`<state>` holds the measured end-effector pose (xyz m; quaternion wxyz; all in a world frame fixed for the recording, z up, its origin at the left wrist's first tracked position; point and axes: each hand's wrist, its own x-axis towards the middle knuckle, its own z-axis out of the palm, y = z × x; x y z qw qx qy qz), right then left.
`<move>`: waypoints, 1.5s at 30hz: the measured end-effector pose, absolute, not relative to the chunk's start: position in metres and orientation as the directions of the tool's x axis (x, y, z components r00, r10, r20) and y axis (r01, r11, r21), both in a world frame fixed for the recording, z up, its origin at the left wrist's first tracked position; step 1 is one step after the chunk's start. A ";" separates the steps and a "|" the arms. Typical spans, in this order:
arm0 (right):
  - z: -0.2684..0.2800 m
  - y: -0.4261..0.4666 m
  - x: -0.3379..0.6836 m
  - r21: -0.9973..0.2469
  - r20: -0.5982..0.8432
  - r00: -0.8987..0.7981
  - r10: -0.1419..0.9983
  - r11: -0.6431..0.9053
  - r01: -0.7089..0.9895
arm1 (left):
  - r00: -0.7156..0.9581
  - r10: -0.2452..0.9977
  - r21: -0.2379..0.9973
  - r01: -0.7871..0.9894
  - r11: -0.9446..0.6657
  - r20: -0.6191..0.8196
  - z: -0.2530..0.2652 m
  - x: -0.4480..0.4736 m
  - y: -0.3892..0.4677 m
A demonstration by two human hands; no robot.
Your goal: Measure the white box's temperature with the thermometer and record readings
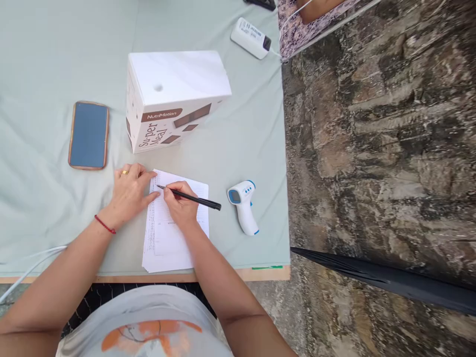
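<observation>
A white notebook (pixel 174 243) with holes along its left side lies near the front edge of the table. My right hand (pixel 182 206) rests on its page, closed around a black pen (pixel 204 201). The pen's tip meets the paper near the top left corner. At the notebook's left edge is my left hand (pixel 129 191), wearing a ring, with its thumb and index finger spread and touching the page margin. The other fingers of that hand are partly curled on the cloth.
Behind the notebook stands a white NutriMotion box (pixel 178 79). A phone (pixel 88 135) lies to the left, an infrared thermometer (pixel 243 206) to the right. A white device (pixel 251 38) with a cable sits at the back right. Rough stone ground (pixel 372 148) borders the table.
</observation>
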<state>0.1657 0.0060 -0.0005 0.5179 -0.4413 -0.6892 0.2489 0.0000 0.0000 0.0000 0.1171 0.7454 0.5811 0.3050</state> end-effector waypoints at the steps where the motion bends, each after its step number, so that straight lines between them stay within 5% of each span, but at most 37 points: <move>1: 0.000 0.006 0.166 -0.797 0.504 -0.080 0.860 0.499 0.341 | 0.139 0.938 0.528 0.795 -0.298 0.318 0.000 0.000 0.000; 45: 0.000 0.007 0.166 -0.797 0.481 -0.083 0.873 0.475 0.372 | 0.128 0.956 0.554 0.791 -0.260 0.265 0.005 0.001 0.001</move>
